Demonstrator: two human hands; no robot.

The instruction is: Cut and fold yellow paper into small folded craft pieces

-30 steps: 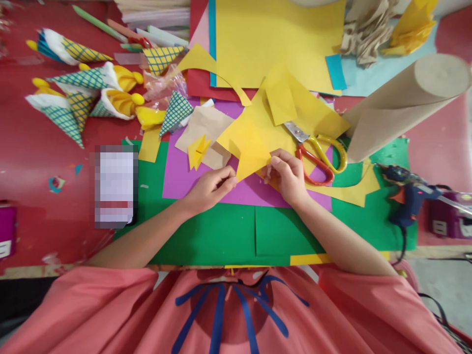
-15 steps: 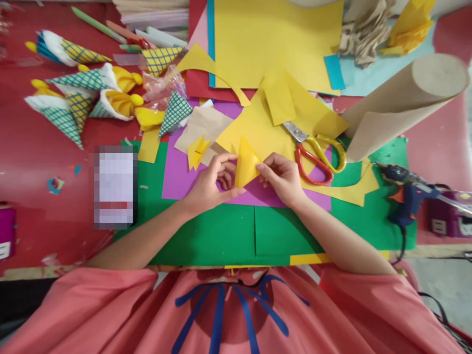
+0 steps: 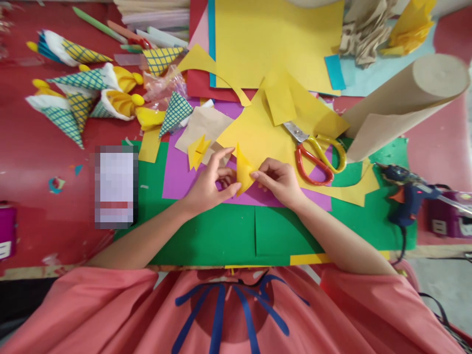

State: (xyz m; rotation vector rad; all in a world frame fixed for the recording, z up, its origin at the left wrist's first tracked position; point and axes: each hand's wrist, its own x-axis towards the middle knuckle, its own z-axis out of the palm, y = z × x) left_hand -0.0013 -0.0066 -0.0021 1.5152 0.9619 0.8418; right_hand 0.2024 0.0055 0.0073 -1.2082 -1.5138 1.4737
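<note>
The left hand (image 3: 208,184) and the right hand (image 3: 278,179) meet over the purple sheet (image 3: 177,179) and share a small folded yellow paper (image 3: 243,169). The left fingers (image 3: 224,153) are curled, thumb pressed against the lower left edge of the fold and forefinger stretched up along its top point. The right fingers (image 3: 258,174) are pinched together on its right edge. The fold stands up between the two hands, lifted just off the purple sheet, its pointed tip away from the person.

Just left of the left fingers lies a small yellow folded piece (image 3: 198,150) on a scrap of brown paper (image 3: 204,125). Just beyond the right fingers are larger yellow sheets (image 3: 258,132), and to their right a pair of scissors (image 3: 319,155) with red and yellow handles rests on them. Further right lies a thick roll of brown paper (image 3: 401,103), and nearer the person a blue glue gun (image 3: 407,194) at the edge of the green sheet (image 3: 221,236). Well to the left of the left fingers, on the red bench (image 3: 33,152), lie checked paper cones (image 3: 79,98) with white and yellow filling.
</note>
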